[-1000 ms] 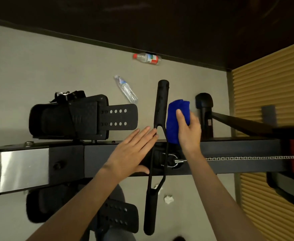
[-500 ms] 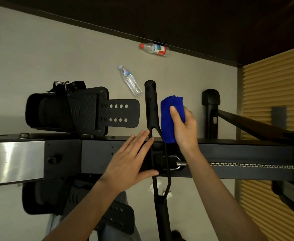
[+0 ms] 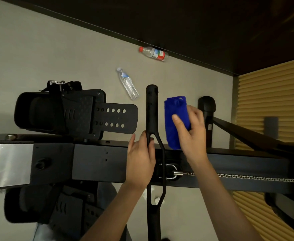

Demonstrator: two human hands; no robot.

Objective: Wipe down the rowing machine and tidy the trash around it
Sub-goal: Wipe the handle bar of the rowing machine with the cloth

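Steel plating (image 3: 7, 164) covers the left end of the rower's beam (image 3: 94, 162), and a black footrest (image 3: 73, 112) sits at the beam's far edge. A clear bottle (image 3: 128, 84) lies on the floor (image 3: 38, 58) beyond, and a red-capped bottle (image 3: 154, 53) lies at the floor's far edge. The left hand (image 3: 140, 159) curls round the handle (image 3: 152, 108) at its fork. Just right of the handle and apart from it, the right hand (image 3: 191, 129) grips a folded blue cloth (image 3: 174, 119), whose lower end is at the beam's far edge. A chain (image 3: 247, 177) runs right along the beam. Paper scraps (image 3: 157, 200) lie on the floor by its near edge.
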